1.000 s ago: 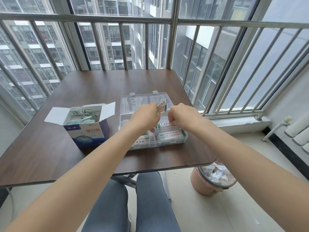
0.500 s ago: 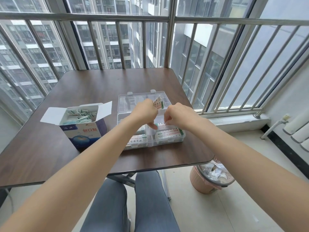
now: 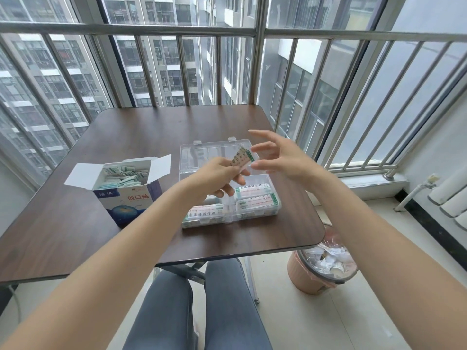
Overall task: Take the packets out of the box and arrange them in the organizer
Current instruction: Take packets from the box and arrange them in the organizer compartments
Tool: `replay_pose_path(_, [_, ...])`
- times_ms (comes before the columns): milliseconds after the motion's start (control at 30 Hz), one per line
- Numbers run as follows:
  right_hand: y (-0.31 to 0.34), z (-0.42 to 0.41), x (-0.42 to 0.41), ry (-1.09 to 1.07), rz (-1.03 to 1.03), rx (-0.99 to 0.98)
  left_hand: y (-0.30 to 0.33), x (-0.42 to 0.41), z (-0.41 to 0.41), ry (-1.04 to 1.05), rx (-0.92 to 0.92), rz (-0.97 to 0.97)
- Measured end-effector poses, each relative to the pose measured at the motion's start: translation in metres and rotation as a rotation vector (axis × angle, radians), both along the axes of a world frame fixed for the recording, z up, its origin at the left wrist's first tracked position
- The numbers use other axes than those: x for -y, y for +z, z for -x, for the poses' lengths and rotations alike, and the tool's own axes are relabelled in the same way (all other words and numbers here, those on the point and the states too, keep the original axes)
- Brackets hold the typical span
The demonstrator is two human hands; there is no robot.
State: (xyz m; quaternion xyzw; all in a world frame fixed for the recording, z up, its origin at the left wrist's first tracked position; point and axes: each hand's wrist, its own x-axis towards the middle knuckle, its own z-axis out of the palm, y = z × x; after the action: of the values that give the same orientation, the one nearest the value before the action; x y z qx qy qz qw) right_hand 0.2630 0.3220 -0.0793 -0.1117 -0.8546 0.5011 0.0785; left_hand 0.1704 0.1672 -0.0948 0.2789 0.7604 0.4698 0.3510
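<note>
The right hand (image 3: 283, 157) has let go and spread open, leaving the packets (image 3: 241, 159) in the left hand (image 3: 217, 178).

Left hand (image 3: 217, 176) covers the organizer's (image 3: 274, 213) middle compartments; contents beneath it not visible. Packets (image 3: 242, 159) pinched in that hand: lower ends hidden behind the fingers, count cannot be told, print too small to read. Organizer's lid, behind the hand: clear plastic, hard to separate from the table (image 3: 141, 132) seen through it. Box (image 3: 129, 198), left of the organizer: packets inside a jumble, number cannot be told. Both forearms cut off by the bottom edge. Table's left side cut off.
</note>
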Motion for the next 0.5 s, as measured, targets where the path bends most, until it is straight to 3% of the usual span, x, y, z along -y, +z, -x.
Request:
replay_pose_path(167, [0.002, 0.006, 0.002, -0.011, -0.122, -0.104, 0.006, 0.000, 0.000, -0.170, 0.047, 0.005])
replay_pose_path(267, [-0.002, 0.008, -0.001, -0.066, -0.099, -0.111, 0.003, -0.004, 0.000, -0.073, -0.117, -0.003])
replay_pose_path(500, [-0.026, 0.012, -0.003, -0.186, -0.303, -0.012, -0.013, -0.015, 0.008, 0.063, -0.547, 0.072])
